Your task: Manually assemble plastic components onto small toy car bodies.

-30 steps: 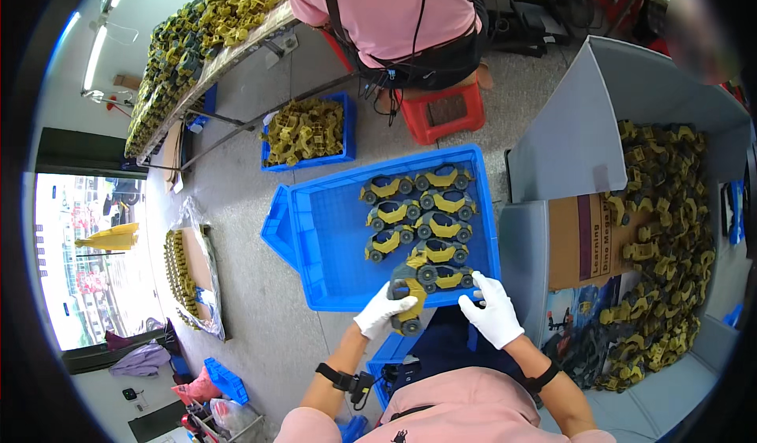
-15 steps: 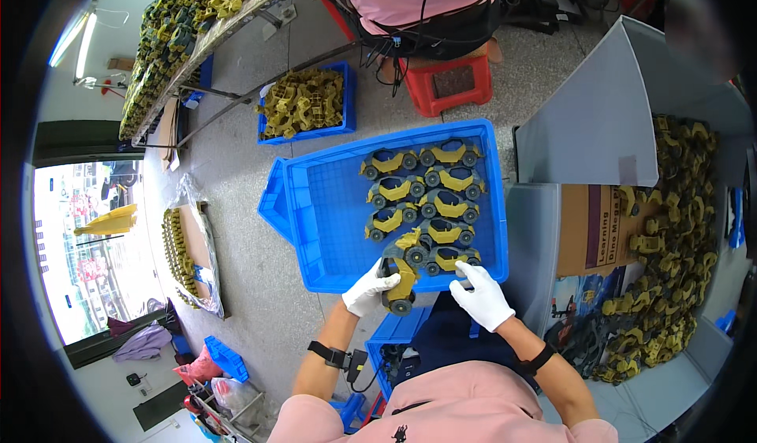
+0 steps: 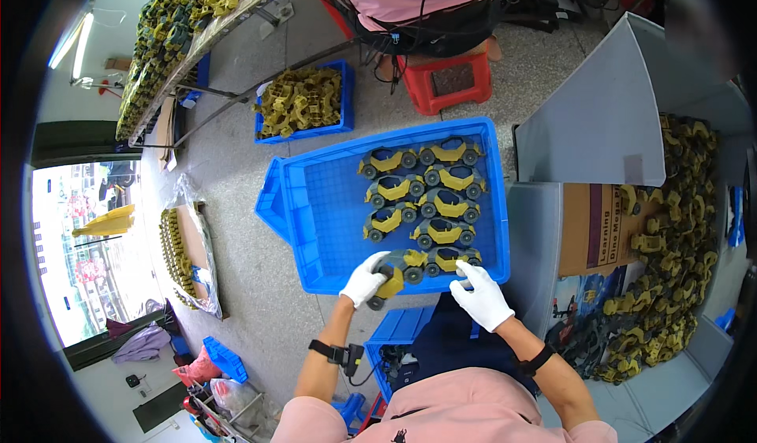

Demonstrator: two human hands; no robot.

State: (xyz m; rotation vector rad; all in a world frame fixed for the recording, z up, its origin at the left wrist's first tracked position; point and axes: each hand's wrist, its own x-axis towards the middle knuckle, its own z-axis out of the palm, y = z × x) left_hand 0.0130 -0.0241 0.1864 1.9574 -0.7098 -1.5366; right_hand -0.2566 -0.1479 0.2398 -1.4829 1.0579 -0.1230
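My left hand [image 3: 366, 281], in a white glove, is closed around a yellow and dark grey toy car [image 3: 391, 282] at the near edge of a blue plastic crate [image 3: 296, 222]. The held car is tilted, and the glove hides part of it. My right hand [image 3: 480, 298], also gloved, has thumb and fingers apart at the same edge. Its fingertips are at the end of the nearest toy car [image 3: 449, 259] in the right column; whether they touch it I cannot tell. Several matching toy cars [image 3: 449, 203] lie in two columns in the crate's right half.
Beyond the crate stand a blue bin of yellow parts [image 3: 303, 100] and a red stool [image 3: 447, 84] near a seated person [image 3: 426, 1]. Grey panels [image 3: 591, 112] and a cardboard box [image 3: 583, 230] border a heap of yellow parts [image 3: 670, 285] at right. A laden table [image 3: 229, 29] stands far left.
My left hand has moved slightly left and away from me, and the toy car in it has swung so its near end points left. My right hand has hardly moved.
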